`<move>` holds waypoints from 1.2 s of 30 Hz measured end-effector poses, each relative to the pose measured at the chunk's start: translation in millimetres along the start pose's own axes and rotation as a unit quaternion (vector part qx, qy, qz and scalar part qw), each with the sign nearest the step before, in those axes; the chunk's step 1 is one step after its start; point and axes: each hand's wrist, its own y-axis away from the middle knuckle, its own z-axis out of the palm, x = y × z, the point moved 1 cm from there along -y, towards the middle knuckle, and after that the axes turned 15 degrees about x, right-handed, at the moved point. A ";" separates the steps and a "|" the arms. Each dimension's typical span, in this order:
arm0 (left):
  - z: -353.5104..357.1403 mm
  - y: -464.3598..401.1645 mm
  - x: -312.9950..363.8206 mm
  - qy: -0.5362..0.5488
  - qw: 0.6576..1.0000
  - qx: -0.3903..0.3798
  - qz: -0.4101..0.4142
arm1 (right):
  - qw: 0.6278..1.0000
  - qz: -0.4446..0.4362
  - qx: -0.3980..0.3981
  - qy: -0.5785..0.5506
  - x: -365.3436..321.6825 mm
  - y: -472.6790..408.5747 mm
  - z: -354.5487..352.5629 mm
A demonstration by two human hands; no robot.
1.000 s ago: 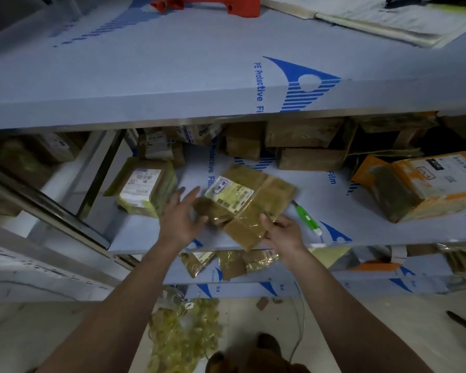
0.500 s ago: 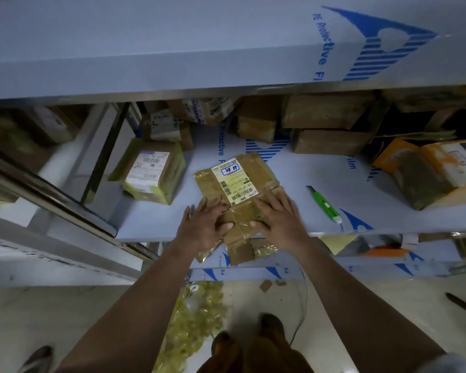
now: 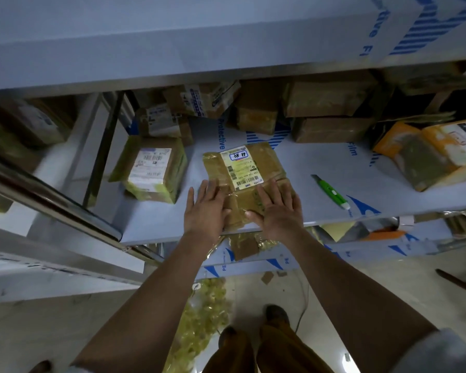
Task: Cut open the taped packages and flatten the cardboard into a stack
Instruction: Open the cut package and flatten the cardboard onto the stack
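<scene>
A flattened brown cardboard piece [image 3: 256, 162] with a yellow-white shipping label lies on the middle shelf [image 3: 320, 168] near its front edge. My left hand [image 3: 206, 208] presses flat on its near left part with straight fingers. Beside it, my right hand [image 3: 276, 211] presses flat on the near right part. A green utility knife [image 3: 331, 191] lies on the shelf to the right of my right hand, apart from it. A taped package [image 3: 152, 168] with a white label stands on the shelf to the left of the cardboard.
Several brown boxes [image 3: 331, 99] crowd the back of the shelf. An orange and white parcel [image 3: 441, 152] lies at the right. The upper shelf [image 3: 199, 44] overhangs the work area. Yellowish tape scraps [image 3: 202, 319] lie on the floor by my shoes. A steel rail [image 3: 46, 200] runs at the left.
The cardboard was held up and tilted, then laid down on the shelf. Both hands moved onto its near part and now press it flat. The camera has tilted down.
</scene>
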 end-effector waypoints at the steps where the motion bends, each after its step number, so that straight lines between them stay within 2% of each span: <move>1: -5.6 0.3 -3.1 0.026 0.998 0.054 0.022 | 1.000 0.009 -0.001 -0.013 -3.4 -0.5 -4.5; 3: -19.1 2.4 -14.9 0.055 0.983 0.163 0.062 | 0.998 0.024 0.006 -0.054 -10.0 0.4 -12.7; 5: -33.1 0.9 -36.2 0.019 0.975 0.222 0.021 | 0.994 0.023 0.041 -0.094 -17.8 4.7 -19.2; 6: -38.3 -1.8 -47.9 -0.010 0.976 0.216 -0.032 | 0.991 0.019 0.066 -0.113 -21.2 7.4 -21.2; 8: -41.9 -7.7 -70.4 -0.052 0.974 0.159 -0.154 | 0.984 0.011 0.110 -0.139 -27.1 12.0 -25.5; 10: -42.2 -12.3 -87.6 -0.040 0.964 0.090 -0.246 | 0.980 0.003 0.133 -0.147 -30.6 13.0 -29.3; 13: -40.0 -15.1 -98.5 0.030 0.950 0.047 -0.307 | 0.990 -0.025 0.078 -0.116 -24.7 12.4 -28.1; 16: -44.1 -13.1 -95.5 0.065 0.944 0.082 -0.312 | 0.992 -0.068 -0.028 -0.099 -11.4 13.2 -15.5; 20: -60.0 -8.8 -80.5 0.062 0.944 0.145 -0.290 | 0.988 -0.046 -0.054 -0.138 -7.2 12.4 -13.6; 22: -73.5 -8.8 -68.5 0.109 0.942 0.174 -0.265 | 0.986 -0.041 -0.063 -0.152 -7.6 10.5 -16.0; 24: -88.2 -9.6 -53.1 0.188 0.944 0.180 -0.202 | 0.978 -0.029 -0.075 -0.195 -5.2 9.2 -20.6; 26: -101.9 -12.5 -34.8 0.316 0.927 0.140 -0.146 | 0.958 0.005 -0.071 -0.279 -2.1 8.4 -29.8; 27: -106.8 -13.1 -24.0 0.379 0.910 0.102 -0.132 | 0.940 0.029 -0.043 -0.337 -1.6 8.7 -37.0; 30: -101.9 -13.4 -1.4 0.481 0.860 -0.029 -0.169 | 0.860 0.093 0.146 -0.480 9.1 9.4 -63.6; 32: -89.7 -10.8 6.8 0.491 0.840 -0.092 -0.213 | 0.840 0.050 0.219 -0.494 24.5 12.5 -77.3; 33: -82.8 -11.0 8.8 0.496 0.830 -0.111 -0.230 | 0.841 0.004 0.216 -0.497 32.1 16.4 -83.0; 36: -72.9 -9.7 17.3 0.525 0.802 -0.138 -0.249 | 0.865 -0.078 0.081 -0.489 46.2 29.4 -96.3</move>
